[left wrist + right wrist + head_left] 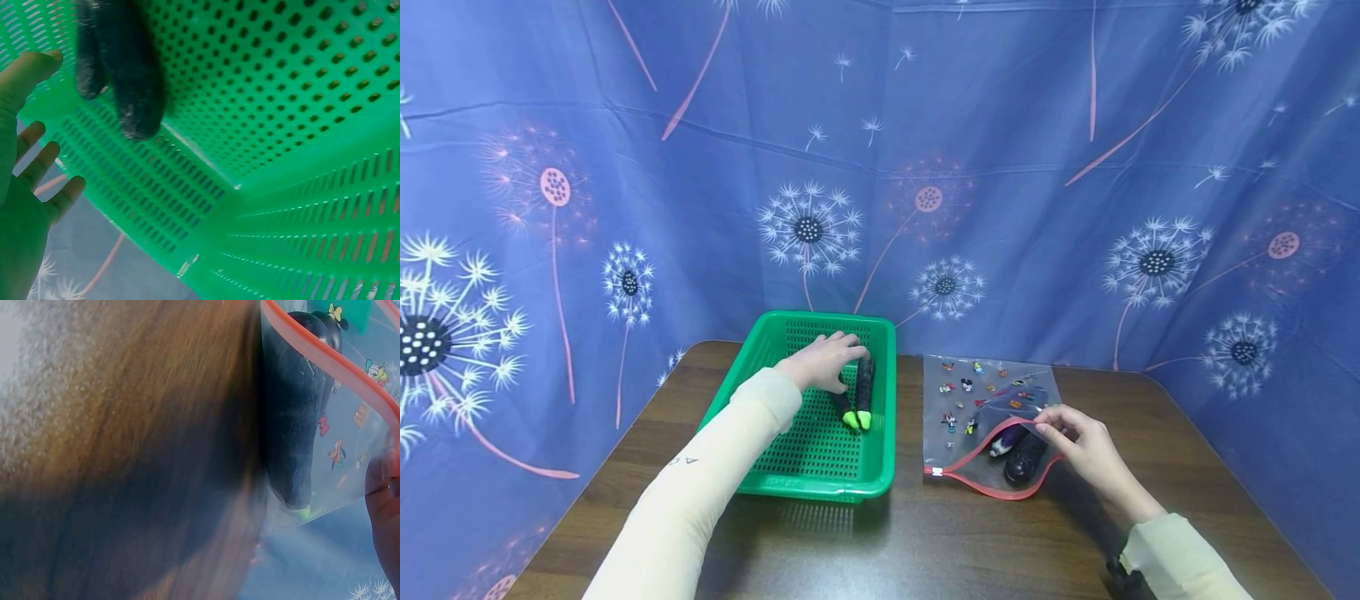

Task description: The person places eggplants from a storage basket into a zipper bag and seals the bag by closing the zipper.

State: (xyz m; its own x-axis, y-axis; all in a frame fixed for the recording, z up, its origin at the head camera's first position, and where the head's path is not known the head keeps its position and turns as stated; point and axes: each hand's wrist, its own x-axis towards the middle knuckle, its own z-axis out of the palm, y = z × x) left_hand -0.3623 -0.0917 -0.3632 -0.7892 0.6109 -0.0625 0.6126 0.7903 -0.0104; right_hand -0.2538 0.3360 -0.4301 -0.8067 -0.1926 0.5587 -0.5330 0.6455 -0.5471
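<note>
Inside the green basket (816, 479), two dark eggplants (864, 387) with light green stem ends lie side by side. My left hand (826, 360) is over them; in the left wrist view the fingers (39, 164) are spread and the thumb stands apart, with a gap to the eggplants (134, 81). My right hand (1078, 446) pinches the upper edge of a clear zip bag (936, 417) with a red seal and cartoon prints, holding its mouth apart. Eggplants (1026, 458) lie in the bag, partly hidden by its film. The right wrist view shows one eggplant (290, 419) through the plastic.
Basket and bag stand on a brown wooden table (820, 558), the basket on the left and the bag to its right. Behind the table hangs a blue cloth (1015, 200) with dandelion prints. The white slider (936, 472) sits at the bag's left corner.
</note>
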